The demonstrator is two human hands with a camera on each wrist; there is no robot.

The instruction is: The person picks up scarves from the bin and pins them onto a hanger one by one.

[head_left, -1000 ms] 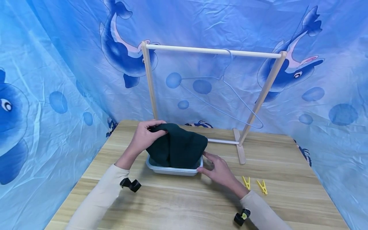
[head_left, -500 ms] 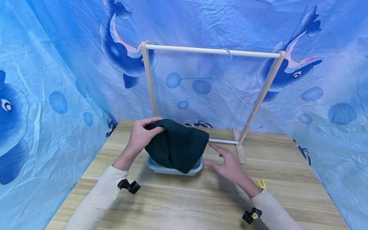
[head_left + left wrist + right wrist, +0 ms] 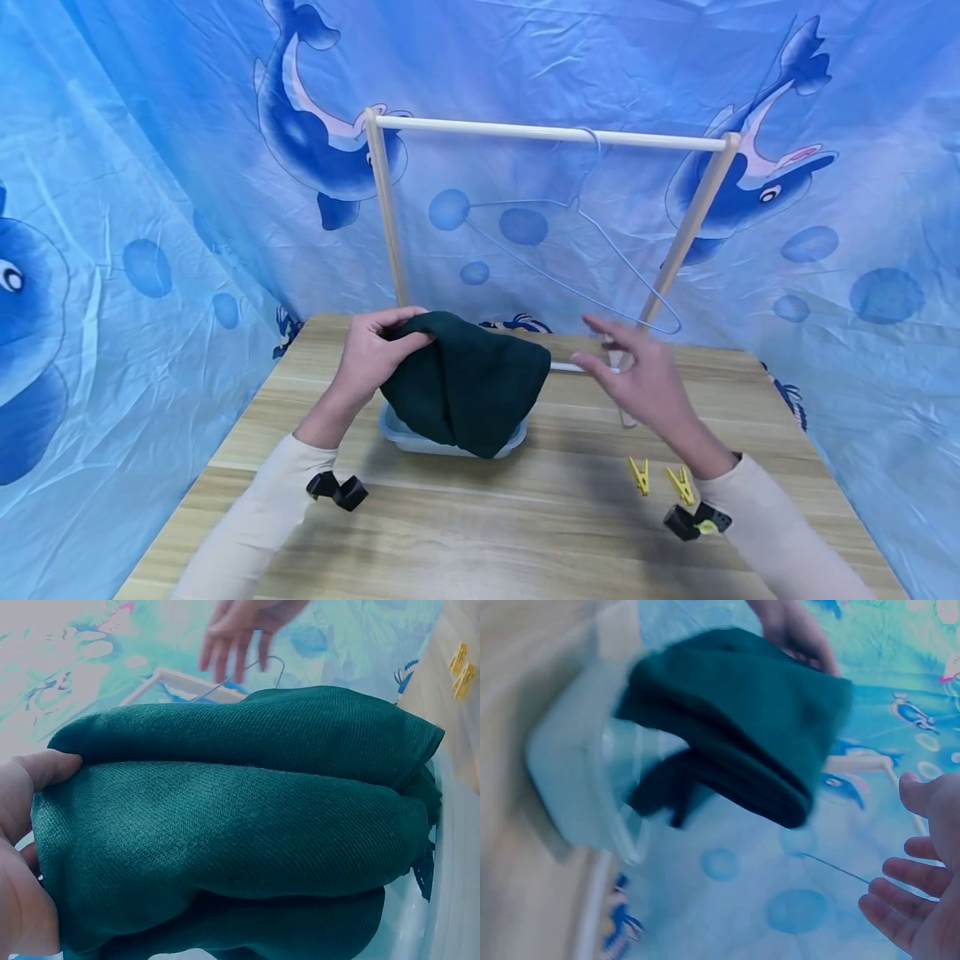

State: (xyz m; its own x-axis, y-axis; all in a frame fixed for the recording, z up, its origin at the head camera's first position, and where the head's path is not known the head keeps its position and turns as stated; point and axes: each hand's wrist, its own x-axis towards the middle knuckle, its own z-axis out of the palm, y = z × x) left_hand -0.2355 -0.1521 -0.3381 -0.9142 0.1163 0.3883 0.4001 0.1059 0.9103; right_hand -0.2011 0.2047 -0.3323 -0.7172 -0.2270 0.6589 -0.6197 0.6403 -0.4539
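A folded dark green cloth (image 3: pixel 480 383) hangs over a pale plastic tub (image 3: pixel 420 442), hiding most of it. My left hand (image 3: pixel 375 350) pinches the cloth by its upper left edge, thumb on the near side. In the left wrist view the ribbed-looking fabric (image 3: pixel 225 832) falls in thick folds from the thumb. My right hand (image 3: pixel 645 375) is up in the air to the right of the cloth, apart from it, fingers spread and holding nothing. Behind it, a thin wire hanger (image 3: pixel 577 204) hangs from the white rod of a small wooden rack (image 3: pixel 540 132).
Two yellow clothespins (image 3: pixel 639 477) lie on the wooden table (image 3: pixel 465 533) below my right forearm. The rack's right post (image 3: pixel 693 221) rises behind my right hand. A blue curtain (image 3: pixel 480 50) printed with dolphins encloses the back and sides.
My left hand has raised the cloth slightly from the tub. My right hand has left the tub's right side and moved up and to the right, toward the hanger.
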